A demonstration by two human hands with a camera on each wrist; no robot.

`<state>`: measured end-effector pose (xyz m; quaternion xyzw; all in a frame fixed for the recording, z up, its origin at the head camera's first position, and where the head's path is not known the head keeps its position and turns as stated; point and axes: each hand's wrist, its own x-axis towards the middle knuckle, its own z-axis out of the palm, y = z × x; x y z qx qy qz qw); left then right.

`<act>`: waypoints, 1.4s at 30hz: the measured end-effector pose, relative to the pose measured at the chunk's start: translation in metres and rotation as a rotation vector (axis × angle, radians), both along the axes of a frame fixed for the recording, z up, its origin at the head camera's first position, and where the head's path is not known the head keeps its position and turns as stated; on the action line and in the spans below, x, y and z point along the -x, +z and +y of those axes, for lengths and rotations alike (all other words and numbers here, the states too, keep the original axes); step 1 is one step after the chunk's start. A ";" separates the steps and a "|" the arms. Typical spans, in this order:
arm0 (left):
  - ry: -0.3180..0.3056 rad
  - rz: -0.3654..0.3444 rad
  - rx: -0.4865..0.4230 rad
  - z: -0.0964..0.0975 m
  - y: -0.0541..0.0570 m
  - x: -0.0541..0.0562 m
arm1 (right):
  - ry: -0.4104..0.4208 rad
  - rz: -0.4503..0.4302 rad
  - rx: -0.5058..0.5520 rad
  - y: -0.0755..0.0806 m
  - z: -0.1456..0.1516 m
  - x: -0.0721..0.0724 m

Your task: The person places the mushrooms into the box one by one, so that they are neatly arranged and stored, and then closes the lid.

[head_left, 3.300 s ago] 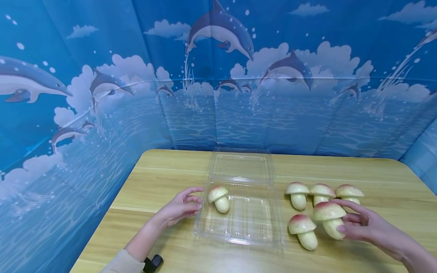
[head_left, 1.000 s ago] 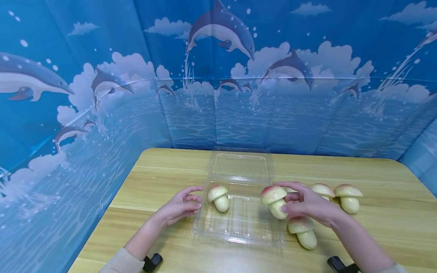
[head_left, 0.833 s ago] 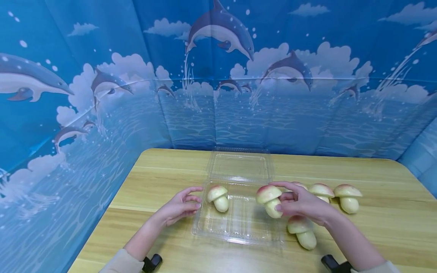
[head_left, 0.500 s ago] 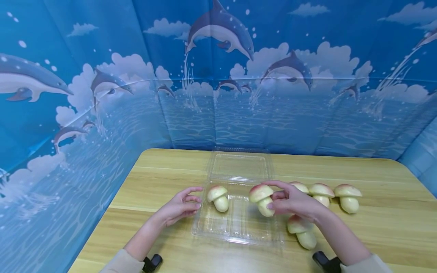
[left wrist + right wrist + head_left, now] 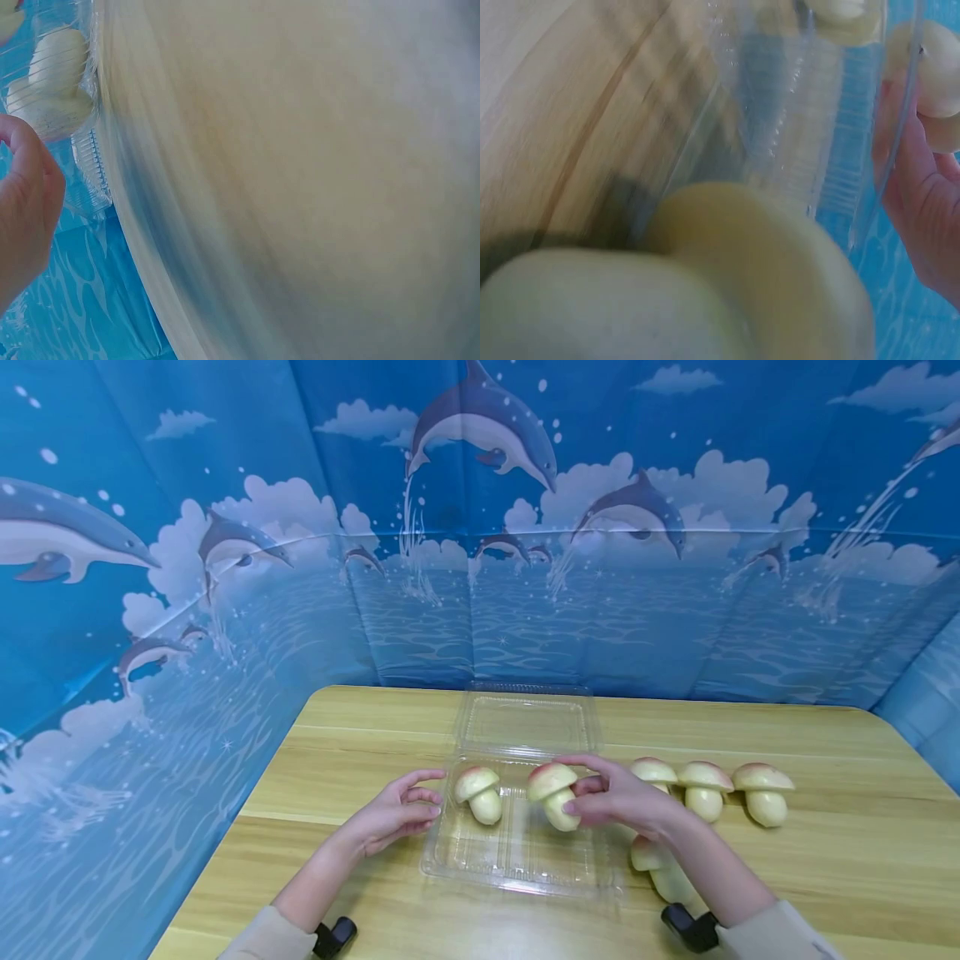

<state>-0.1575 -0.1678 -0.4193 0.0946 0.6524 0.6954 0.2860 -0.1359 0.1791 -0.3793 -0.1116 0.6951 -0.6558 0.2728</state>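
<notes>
My right hand [image 5: 618, 797] grips a pale mushroom [image 5: 551, 781] with a pink-tinged cap by its stem, over the right half of a clear plastic clamshell box [image 5: 517, 881]. Another mushroom [image 5: 486, 806] lies tilted in the left part of that box. Beside the box's left rim, my left hand [image 5: 401, 814] has relaxed, slightly bent fingers; whether they touch the rim cannot be made out. The right wrist view shows the held mushroom [image 5: 934, 71] at its right edge. In the left wrist view, the left hand [image 5: 26, 202] appears near the box.
Three mushrooms [image 5: 703, 789] stand in a row on the wooden table [image 5: 840, 860], right of the box. A further mushroom [image 5: 667, 877] lies nearer, partly behind the right forearm. The box's lid [image 5: 528, 722] is folded back toward the blue dolphin curtain [image 5: 480, 610].
My right hand has taken a mushroom from the group at right and carried it left over the box, still moving left in the last half second. The left hand stays put.
</notes>
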 end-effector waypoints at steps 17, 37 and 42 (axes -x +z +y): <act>-0.005 0.003 -0.003 -0.001 -0.001 0.001 | -0.007 0.024 -0.011 -0.013 -0.023 0.006; -0.005 0.011 0.007 -0.001 -0.002 0.002 | -0.090 0.099 -0.067 -0.027 -0.041 0.006; 0.004 0.004 0.002 -0.001 -0.002 0.002 | -0.114 0.109 -0.072 -0.031 -0.044 0.006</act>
